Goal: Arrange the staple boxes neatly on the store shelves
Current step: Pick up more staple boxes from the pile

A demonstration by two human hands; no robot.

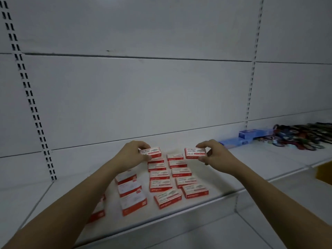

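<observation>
Several red-and-white staple boxes [160, 185] lie flat in rows on a white store shelf [206, 207]. My left hand [133, 155] pinches one staple box [151, 152] at the far end of the middle row, just above the boxes below it. My right hand [213, 153] pinches another staple box [195, 152], held in the air to the right of the rows' far end. My left forearm hides part of the boxes at the left.
Blue flat packs [248, 136] and a heap of dark, many-coloured items [301, 136] lie on the shelf at the far right. A yellow object [325, 173] shows at the right edge. Slotted uprights [30, 97] flank the white back panel.
</observation>
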